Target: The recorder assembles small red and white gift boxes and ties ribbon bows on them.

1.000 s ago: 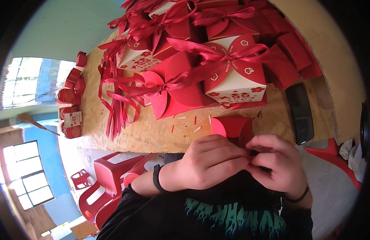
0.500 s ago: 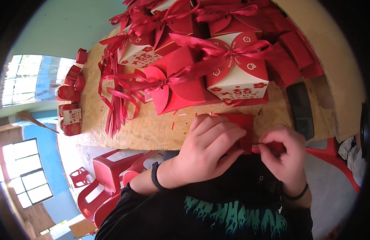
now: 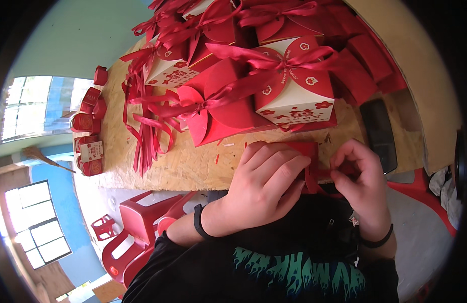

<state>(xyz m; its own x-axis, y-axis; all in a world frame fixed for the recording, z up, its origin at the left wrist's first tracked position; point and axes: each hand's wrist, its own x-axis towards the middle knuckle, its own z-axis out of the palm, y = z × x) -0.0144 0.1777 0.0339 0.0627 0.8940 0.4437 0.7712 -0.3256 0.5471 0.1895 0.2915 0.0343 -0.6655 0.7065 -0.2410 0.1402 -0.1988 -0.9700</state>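
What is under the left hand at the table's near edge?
The left hand lies flat on a small red box, of which only the far rim and right side show. The right hand pinches red ribbon beside it. The box's top is covered.

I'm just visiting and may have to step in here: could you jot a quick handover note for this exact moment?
Left hand: pressed flat on a small red box at the table edge.
Right hand: pinching a red ribbon beside that box.
Done: several ribbon-tied boxes stand behind.
Left: this box shows no bow yet; loose ribbons lie to the left.
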